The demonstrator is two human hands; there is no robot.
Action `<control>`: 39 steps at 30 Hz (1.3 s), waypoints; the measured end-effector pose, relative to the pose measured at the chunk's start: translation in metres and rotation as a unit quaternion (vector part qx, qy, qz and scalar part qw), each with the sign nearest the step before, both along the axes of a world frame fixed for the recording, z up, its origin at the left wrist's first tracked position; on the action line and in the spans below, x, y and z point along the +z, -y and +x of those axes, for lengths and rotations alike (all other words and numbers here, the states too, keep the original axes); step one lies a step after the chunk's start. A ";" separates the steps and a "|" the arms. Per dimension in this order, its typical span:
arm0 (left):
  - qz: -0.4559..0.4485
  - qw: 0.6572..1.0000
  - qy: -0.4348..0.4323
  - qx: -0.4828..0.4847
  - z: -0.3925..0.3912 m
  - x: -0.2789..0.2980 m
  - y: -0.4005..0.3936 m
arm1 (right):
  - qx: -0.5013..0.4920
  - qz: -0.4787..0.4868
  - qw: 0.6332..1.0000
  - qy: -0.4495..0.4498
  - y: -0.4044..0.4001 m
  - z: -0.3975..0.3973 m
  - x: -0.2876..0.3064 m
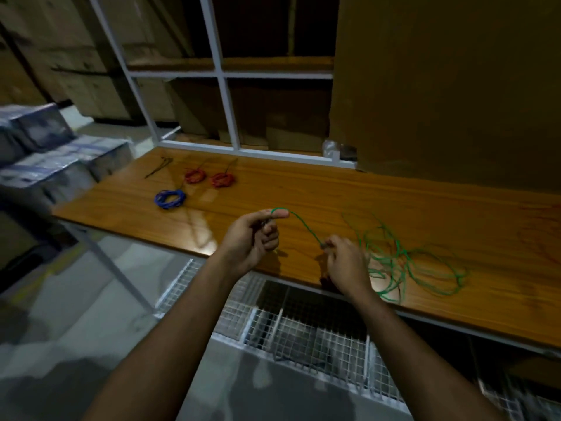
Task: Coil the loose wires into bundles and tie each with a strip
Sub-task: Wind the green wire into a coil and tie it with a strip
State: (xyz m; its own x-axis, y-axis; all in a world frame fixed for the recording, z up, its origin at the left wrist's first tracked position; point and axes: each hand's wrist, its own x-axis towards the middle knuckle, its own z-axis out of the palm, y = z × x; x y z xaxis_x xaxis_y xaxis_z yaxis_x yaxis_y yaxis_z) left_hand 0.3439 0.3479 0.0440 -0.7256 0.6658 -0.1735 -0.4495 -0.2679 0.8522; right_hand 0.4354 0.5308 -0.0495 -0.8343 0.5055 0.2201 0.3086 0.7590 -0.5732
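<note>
**Starting the green coil**

Pinching one end of the green wire in my left hand; my right hand pinches it further along; the rest sprawls loose on the bench; next, I judge, wind even loops.

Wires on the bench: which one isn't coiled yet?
The green wire, sprawled loose at the right and held by both hands; the blue coil and both red coils are bundled.

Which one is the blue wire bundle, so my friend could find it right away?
Look at the long wooden table and go to its far left end, where three small coiled bundles lie. The blue bundle sits nearest the table's front edge, in front of the two red bundles. It is the only blue one; the green wire held by both hands is still loose.
</note>
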 end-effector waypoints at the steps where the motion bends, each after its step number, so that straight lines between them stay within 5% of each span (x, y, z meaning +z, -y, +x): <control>1: -0.008 1.000 -0.014 0.008 -0.005 0.004 0.012 | 0.003 -0.012 1.000 -0.009 0.008 0.000 0.003; 4: -0.029 0.997 -0.061 0.024 -0.020 0.012 0.047 | 0.014 -0.001 1.000 0.008 0.032 -0.004 0.014; 9: -0.036 0.993 -0.098 0.045 -0.045 0.034 0.091 | 0.070 0.073 0.978 0.181 0.065 -0.006 0.027; 12: -0.027 0.993 -0.104 0.054 -0.057 0.046 0.109 | 0.045 0.084 0.983 0.159 0.074 -0.008 0.038; 16: -0.025 0.993 -0.105 0.056 -0.056 0.058 0.119 | 0.037 -0.097 0.995 -0.001 0.081 -0.015 0.063; 20: -0.017 0.992 -0.106 0.060 -0.047 0.068 0.117 | 0.056 -0.285 0.952 -0.099 0.087 -0.015 0.092; 29: 0.013 0.986 -0.158 0.056 -0.025 0.094 0.104 | 0.097 -0.426 0.884 -0.165 0.073 -0.002 0.134; 35: 0.069 0.987 -0.134 0.063 -0.016 0.104 0.095 | 0.076 -0.572 0.792 -0.197 0.055 0.004 0.140; 39: 0.129 0.982 -0.123 0.060 -0.016 0.115 0.090 | 0.058 -0.559 0.813 -0.152 0.039 0.008 0.132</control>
State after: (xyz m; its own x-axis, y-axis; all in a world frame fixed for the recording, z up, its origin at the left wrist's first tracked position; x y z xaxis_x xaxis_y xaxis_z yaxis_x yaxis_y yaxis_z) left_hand 0.3283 0.2579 0.1594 -0.8006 0.5717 0.1796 -0.1905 -0.5270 0.8282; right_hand 0.4432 0.4914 0.0825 -0.8836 0.4528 -0.1191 -0.0118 -0.2759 -0.9611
